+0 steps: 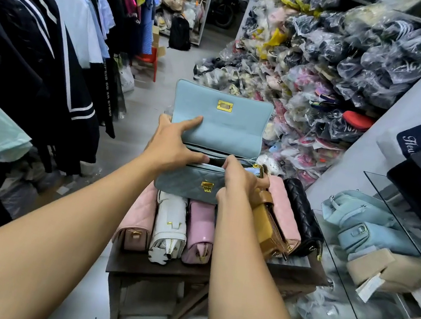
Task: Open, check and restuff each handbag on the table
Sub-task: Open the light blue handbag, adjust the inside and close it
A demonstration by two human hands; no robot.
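A light blue quilted handbag (pixel 188 183) with a gold clasp stands on the row of bags, its flap (pixel 221 122) raised upright. My left hand (pixel 172 147) holds the bag's left top edge, with the index finger pressing on the flap. My right hand (pixel 239 181) grips the front rim of the bag's mouth on the right side. Under and around it lie a pink bag (pixel 138 219), a white bag (pixel 171 225), a glossy pink bag (pixel 199 230), a tan bag (pixel 268 225), a pale pink bag (pixel 283 208) and a black quilted bag (pixel 303 218).
The bags rest on a small dark wooden table (pixel 156 268). A rack of hanging clothes (pixel 41 45) lines the left side. Plastic-wrapped goods (pixel 316 79) are piled at the right and back. Glass shelves (pixel 401 235) with more bags stand at the right.
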